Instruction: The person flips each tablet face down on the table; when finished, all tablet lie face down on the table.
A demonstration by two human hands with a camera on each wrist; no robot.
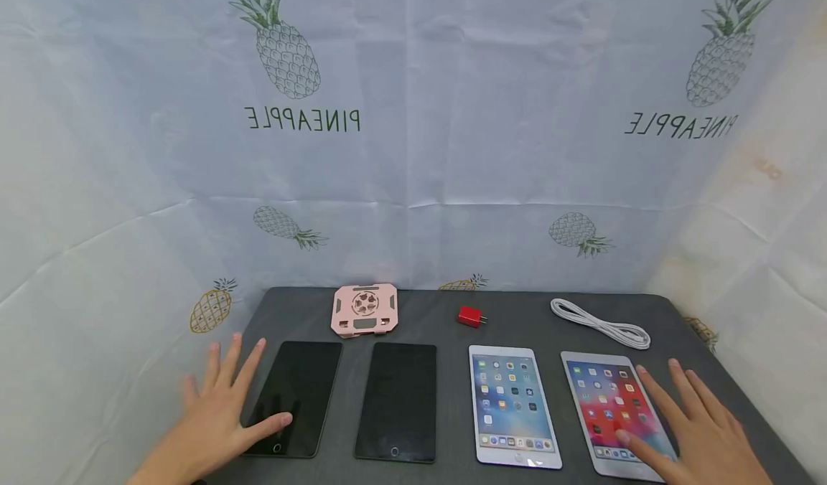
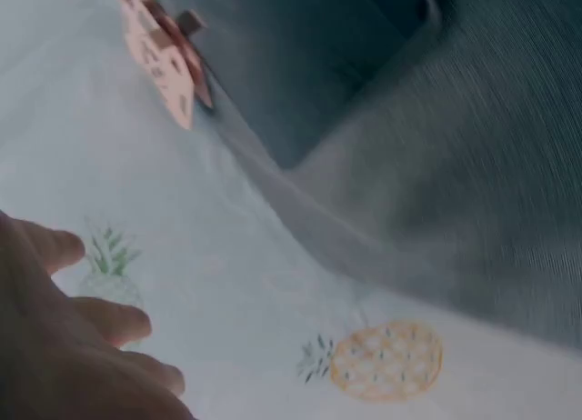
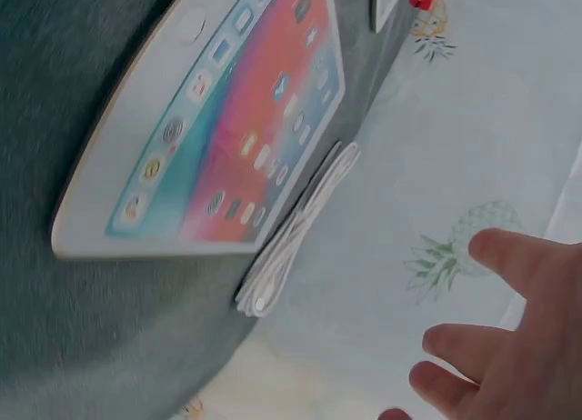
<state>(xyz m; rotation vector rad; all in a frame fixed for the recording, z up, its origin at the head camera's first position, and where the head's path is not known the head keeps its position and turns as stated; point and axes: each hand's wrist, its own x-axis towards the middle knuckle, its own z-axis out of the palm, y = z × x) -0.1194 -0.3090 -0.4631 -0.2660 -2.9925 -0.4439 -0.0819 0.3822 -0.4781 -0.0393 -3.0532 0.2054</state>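
Note:
My left hand (image 1: 213, 410) has its fingers spread at the left side of the table, with the thumb over a black tablet (image 1: 304, 392) whose screen is dark. My right hand (image 1: 707, 431) spreads its fingers over the right edge of a white tablet (image 1: 607, 406) with a lit red-and-blue screen. Neither hand holds anything; whether they touch the tablets cannot be told. Between them lie a second dark tablet (image 1: 396, 399) and a white tablet (image 1: 510, 399) showing app icons on blue. In the right wrist view, the fingers (image 3: 523, 261) stand apart from the red-screened tablet (image 3: 245, 138).
Behind the tablets are a pink square stand (image 1: 381, 295), a red plug charger (image 1: 472, 316) and a bundled white cable (image 1: 604, 325). The grey tabletop (image 1: 452, 413) ends at a white cloth (image 1: 439, 162) printed with pineapples.

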